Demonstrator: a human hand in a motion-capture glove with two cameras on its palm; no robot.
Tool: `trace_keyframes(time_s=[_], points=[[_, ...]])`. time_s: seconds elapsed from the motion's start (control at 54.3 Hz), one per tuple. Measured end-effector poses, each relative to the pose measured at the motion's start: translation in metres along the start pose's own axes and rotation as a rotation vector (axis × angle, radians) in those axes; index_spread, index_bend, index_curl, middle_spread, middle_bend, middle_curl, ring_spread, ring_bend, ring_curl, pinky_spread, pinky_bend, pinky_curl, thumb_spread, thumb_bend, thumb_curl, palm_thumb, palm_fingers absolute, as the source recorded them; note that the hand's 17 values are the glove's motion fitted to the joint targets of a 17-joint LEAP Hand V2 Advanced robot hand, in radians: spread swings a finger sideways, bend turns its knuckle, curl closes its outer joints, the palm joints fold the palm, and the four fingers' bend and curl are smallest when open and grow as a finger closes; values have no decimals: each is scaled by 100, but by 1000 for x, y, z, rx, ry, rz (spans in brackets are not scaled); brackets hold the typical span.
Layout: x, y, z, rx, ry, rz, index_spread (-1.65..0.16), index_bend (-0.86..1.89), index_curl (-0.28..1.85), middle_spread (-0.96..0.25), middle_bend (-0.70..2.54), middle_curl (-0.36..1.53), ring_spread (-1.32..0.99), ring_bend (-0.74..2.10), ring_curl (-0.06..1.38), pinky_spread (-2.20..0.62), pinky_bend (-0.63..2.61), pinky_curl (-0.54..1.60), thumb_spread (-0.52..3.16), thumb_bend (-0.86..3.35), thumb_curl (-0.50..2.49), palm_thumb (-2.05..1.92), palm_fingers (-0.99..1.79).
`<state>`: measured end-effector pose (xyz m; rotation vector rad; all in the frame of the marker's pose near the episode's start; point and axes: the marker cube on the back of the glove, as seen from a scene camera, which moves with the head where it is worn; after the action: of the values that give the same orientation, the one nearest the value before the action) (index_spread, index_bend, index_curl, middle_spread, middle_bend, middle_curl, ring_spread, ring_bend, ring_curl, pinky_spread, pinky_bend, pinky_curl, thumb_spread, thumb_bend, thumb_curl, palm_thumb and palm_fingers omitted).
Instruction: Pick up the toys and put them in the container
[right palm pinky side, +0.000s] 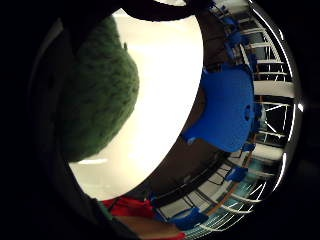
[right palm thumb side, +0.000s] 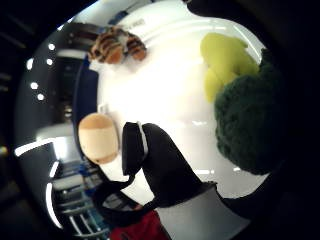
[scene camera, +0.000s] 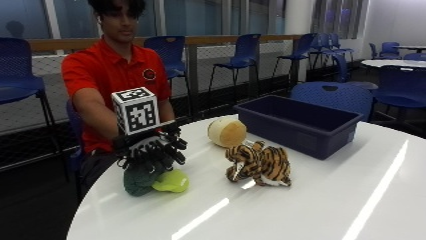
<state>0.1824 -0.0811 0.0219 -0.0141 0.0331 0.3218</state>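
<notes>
In the outside view my gloved right hand (scene camera: 152, 149) sits on top of a dark green plush toy (scene camera: 138, 181) with a yellow-green part (scene camera: 172, 182), near the table's front left edge. The fingers curl down over the toy, which still rests on the white table (scene camera: 319, 200). The green toy (right palm thumb side: 247, 125) lies close against the palm, its yellow part (right palm thumb side: 225, 60) beside it, and it also fills one side of the little finger side view (right palm pinky side: 100, 90). A striped tiger plush (scene camera: 259, 164) (right palm thumb side: 117, 46) lies mid-table. A round tan toy (scene camera: 227, 132) (right palm thumb side: 98, 137) sits behind it.
A dark blue bin (scene camera: 306, 125) stands at the table's far right, empty as far as I can see. Blue chairs (right palm pinky side: 225, 107) ring the table. The person's bare hand is not in view.
</notes>
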Motion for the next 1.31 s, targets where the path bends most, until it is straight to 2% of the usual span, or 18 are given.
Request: trace_keyframes(time_s=[0.166, 0.276, 0.368, 0.479, 0.718, 0.792, 0.81, 0.865, 0.884, 0.902, 1.086, 1.307], points=[[13, -11, 13, -62, 10, 37, -36, 18, 31, -12, 15, 27, -11, 16, 13, 5, 50, 32, 112, -7, 14, -10, -10], [19, -17, 27, -115, -5, 54, -37, 14, 30, -11, 12, 25, -9, 14, 13, 8, 74, 37, 112, -6, 15, -7, -8], [22, -19, 35, -86, 1, 66, -36, 9, 27, -10, 11, 23, -7, 16, 13, 8, 99, 44, 113, -3, 17, -3, -9], [24, -21, 37, -40, 11, 78, -36, 2, 20, -10, 18, 24, -9, 42, 20, 1, 109, 47, 117, 0, 20, 3, 1], [24, -31, 34, -51, 20, 97, -36, 0, 6, -15, 34, 31, -28, 95, 36, -26, 117, 45, 126, 0, 26, 11, 22], [21, -33, 34, -14, 23, 83, -36, -2, 2, -19, 45, 35, -35, 112, 42, -32, 122, 46, 132, 2, 28, 16, 36], [21, -33, 34, -6, 23, 78, -36, -1, 1, -19, 43, 34, -36, 109, 40, -33, 123, 45, 132, 2, 28, 15, 31], [19, -34, 34, 13, 26, 61, -38, 3, -1, -24, 51, 37, -40, 120, 44, -35, 128, 47, 138, 7, 31, 24, 48], [18, -34, 33, 18, 28, 54, -37, 0, -1, -24, 51, 37, -41, 120, 44, -36, 127, 46, 138, 5, 30, 22, 40], [17, -34, 33, 24, 32, 45, -39, 6, 0, -26, 54, 39, -42, 124, 46, -36, 130, 48, 140, 9, 32, 28, 50], [10, -34, 30, 69, 57, -32, -44, 26, 8, -36, 59, 43, -48, 120, 48, -38, 137, 51, 125, 21, 49, 61, 76], [-12, -17, 20, 32, 14, -108, -46, 39, 17, -41, 69, 51, -50, 120, 51, -39, 128, 51, 98, 20, 65, 69, 94]])
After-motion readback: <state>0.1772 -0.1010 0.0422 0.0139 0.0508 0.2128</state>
